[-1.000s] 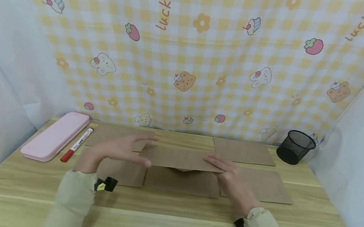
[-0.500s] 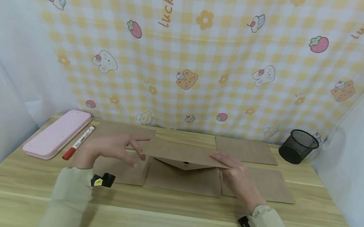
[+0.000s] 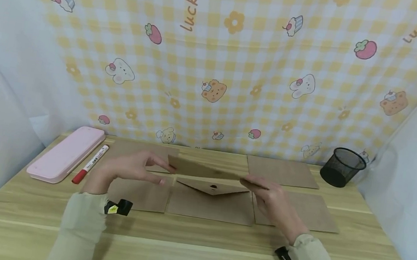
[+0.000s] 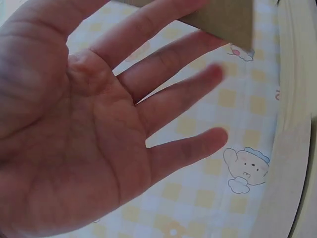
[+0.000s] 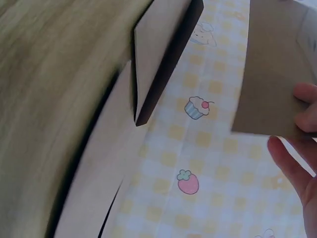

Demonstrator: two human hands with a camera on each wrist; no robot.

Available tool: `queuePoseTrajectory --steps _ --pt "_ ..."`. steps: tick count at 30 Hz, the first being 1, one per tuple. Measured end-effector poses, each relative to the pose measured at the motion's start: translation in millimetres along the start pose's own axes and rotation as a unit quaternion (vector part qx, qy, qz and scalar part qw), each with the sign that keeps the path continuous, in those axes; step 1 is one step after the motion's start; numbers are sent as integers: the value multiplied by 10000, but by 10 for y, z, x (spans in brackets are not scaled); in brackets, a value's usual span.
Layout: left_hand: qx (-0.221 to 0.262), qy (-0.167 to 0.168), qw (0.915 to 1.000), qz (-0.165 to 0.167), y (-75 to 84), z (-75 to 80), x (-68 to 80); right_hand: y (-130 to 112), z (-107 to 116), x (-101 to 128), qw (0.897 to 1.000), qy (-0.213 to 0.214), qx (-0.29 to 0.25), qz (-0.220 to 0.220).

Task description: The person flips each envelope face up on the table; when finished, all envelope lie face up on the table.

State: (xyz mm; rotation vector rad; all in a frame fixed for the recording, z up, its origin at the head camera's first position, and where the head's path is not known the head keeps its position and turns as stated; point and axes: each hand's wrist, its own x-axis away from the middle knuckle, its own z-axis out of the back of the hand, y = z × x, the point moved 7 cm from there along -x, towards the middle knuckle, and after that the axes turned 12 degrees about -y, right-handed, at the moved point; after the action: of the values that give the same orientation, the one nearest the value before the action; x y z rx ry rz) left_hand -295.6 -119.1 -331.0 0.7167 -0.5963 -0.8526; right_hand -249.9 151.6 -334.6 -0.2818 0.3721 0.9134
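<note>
A brown envelope (image 3: 207, 171) is held in the air at the middle of the frame, above other envelopes (image 3: 211, 204) lying on the wooden table (image 3: 193, 249). Its left end is pinched by the left hand (image 3: 129, 170), with the other fingers spread wide. Its right end is gripped by the right hand (image 3: 272, 200). It should be kept level and held gently, so no crease is made. Its long side runs left to right, with the flap (image 3: 211, 186) hanging down.

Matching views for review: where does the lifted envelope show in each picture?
Head: envelope mid-frame, between both hands.
Left wrist: its corner at top, by the fingers.
Right wrist: at upper right, above the fingers.
Shared landmark: checked cloth.
</note>
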Motion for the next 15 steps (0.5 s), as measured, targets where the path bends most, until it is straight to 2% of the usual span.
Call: queuePoseTrajectory --steps 2,5,9,12,15 --pt "4 95 10000 -1 4 15 2 1 -13 -1 9999 -84 24 -69" --pt "105 326 9993 175 -36 45 -7 20 -40 -7 9994 -164 -37 -314" --pt "223 691 9967 349 -89 84 -43 84 -68 -24 9939 -158 -755 -789" --pt "32 919 9952 327 -71 113 -76 125 -84 -35 9811 -191 -1566 -1120" --pt "-123 1098 9933 347 -42 137 -96 133 -107 -40 9626 -375 -2334 -1327"
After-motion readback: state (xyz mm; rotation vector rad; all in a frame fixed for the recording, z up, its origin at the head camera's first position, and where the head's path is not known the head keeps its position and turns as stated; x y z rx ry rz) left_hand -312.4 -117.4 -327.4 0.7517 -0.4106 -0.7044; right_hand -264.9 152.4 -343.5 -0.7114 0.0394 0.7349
